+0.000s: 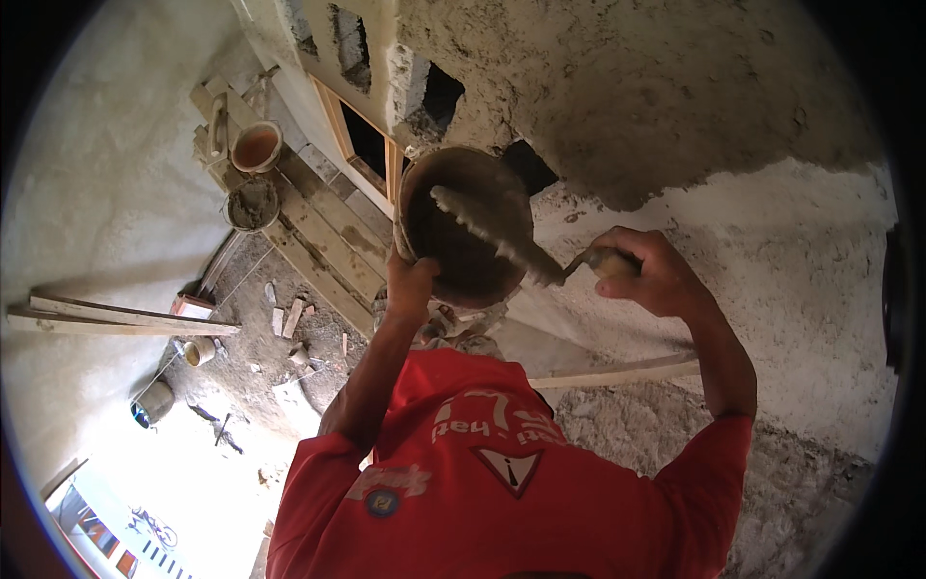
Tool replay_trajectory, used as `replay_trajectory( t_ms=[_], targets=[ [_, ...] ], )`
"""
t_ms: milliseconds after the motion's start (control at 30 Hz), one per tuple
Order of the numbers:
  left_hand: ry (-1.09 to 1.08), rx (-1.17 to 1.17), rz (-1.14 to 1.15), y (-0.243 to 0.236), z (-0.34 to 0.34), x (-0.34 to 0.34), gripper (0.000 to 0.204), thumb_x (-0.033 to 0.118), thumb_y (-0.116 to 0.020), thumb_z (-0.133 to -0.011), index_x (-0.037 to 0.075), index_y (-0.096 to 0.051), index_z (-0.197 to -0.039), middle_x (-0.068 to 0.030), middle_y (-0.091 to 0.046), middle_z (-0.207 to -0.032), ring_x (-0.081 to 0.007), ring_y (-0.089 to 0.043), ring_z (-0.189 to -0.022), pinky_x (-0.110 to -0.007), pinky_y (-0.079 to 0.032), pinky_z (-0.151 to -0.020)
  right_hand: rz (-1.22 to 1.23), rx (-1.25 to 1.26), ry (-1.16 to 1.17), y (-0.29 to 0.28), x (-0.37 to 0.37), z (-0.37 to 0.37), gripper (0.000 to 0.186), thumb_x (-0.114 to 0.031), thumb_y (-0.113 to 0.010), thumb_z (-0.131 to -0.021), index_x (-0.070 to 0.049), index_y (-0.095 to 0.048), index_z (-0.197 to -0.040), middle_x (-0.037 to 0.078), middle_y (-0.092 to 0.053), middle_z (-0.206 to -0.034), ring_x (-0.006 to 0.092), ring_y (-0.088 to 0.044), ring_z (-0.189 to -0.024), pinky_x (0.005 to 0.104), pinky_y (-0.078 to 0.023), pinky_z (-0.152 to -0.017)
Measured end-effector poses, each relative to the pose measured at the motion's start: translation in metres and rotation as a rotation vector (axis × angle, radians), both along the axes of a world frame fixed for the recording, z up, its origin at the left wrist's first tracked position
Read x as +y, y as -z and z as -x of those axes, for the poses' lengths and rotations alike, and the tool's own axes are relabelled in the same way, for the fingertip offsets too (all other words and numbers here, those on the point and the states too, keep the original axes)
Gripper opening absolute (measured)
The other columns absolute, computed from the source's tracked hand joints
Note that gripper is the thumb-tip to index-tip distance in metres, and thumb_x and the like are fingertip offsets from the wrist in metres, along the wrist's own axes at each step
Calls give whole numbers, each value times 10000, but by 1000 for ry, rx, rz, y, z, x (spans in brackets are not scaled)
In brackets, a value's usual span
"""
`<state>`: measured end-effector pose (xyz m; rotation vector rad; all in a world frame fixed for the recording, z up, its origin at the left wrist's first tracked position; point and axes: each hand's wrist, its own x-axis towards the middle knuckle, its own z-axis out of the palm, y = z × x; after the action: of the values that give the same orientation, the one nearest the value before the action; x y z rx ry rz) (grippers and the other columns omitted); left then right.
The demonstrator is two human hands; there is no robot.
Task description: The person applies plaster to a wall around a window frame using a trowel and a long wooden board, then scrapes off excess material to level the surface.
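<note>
My left hand [413,285] grips the near left rim of a dark round bucket [409,207], its fingers partly hidden by the wall of the bucket. Closed around the handle of a trowel, my right hand [654,275] is to the right of the bucket. The trowel's blade [502,241] reaches left across the bucket's opening, with grey mortar along its edge. Inside the bucket it is dark, so how much mortar it contains is hard to make out. Wet grey plaster [675,106] coats the upper part of the wall ahead, above a paler strip [772,212].
Wooden planks [328,232] form a platform at the left, bearing a bucket of reddish liquid [256,147] and a bucket of mortar [252,205]. Square holes [442,96] open in the wall beside a wooden frame [333,116]. Rubble [289,318] and loose boards [116,318] lie lower left.
</note>
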<state>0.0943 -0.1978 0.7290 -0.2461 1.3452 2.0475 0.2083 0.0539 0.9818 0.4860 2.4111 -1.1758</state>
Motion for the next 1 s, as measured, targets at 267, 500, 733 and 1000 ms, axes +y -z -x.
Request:
replay_trajectory(
  t_ms=[267, 500, 733, 1000],
  targets=[
    [7, 72, 22, 1, -6, 9, 650, -69, -494, -687, -18, -467, -1334, -104, -602, -1134, -201, -586, -994, -301, -505, -818, -723, 334, 438, -46, 107, -13, 376, -332, -643, -928, -36, -637, -1159, 95, -684, -983, 152, -636, -848, 312, -532, -734],
    [102, 120, -40, -17, -21, 19, 698, -44, -493, -695, -9, -409, -1387, -122, -587, -1186, -211, -567, -1080, -302, -483, -906, -495, 168, 180, -52, 43, -42, 474, -239, -673, -877, -13, -570, -1281, 146, -630, -1172, 226, -629, -997, 353, -530, -866],
    [195, 254, -25, -49, -27, 32, 747, -2, -522, -722, -15, -334, -1445, -164, -612, -1170, -233, -607, -1053, -321, -494, -904, -1036, -7, -364, 67, 7, -41, 311, -103, -604, -862, -61, -614, -1170, 182, -632, -985, 348, -647, -955, 452, -539, -766],
    [374, 416, 319, -55, -25, 34, 811, 10, -543, -723, -22, -267, -1485, -208, -625, -1168, -259, -627, -1063, -339, -498, -906, -511, -103, -196, 147, -8, -51, 316, -231, -652, -847, -111, -624, -1138, 206, -675, -952, 379, -667, -914, 487, -540, -778]
  ],
)
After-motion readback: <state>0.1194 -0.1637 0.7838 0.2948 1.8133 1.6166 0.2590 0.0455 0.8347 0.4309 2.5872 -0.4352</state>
